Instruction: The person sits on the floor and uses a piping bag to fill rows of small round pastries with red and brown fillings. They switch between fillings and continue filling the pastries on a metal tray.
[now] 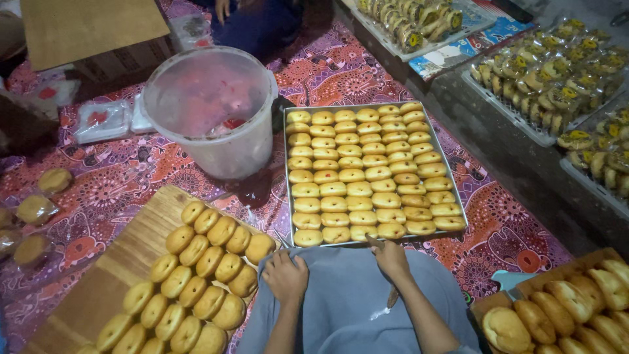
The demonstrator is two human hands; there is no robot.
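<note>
My left hand [286,275] rests on my grey-clad lap [341,308] with its fingers curled and nothing in it, beside the buns on a wooden board [124,262]. My right hand [390,257] lies at the near edge of a metal tray [286,177] filled with rows of flat golden buns [367,174]. One of its fingers reaches toward the tray rim. A thin knife-like tool [390,300] with a white smear at its tip sticks out from under this hand, down over my lap. The round buns [196,275] on the board lie in loose rows.
A translucent plastic bucket [213,115] stands behind the board on a patterned red cloth [511,229]. A box of buns [563,308] sits at the lower right. Trays of wrapped buns [557,78] line the right side. Bagged buns [36,210] lie at the left. Another person sits at the top.
</note>
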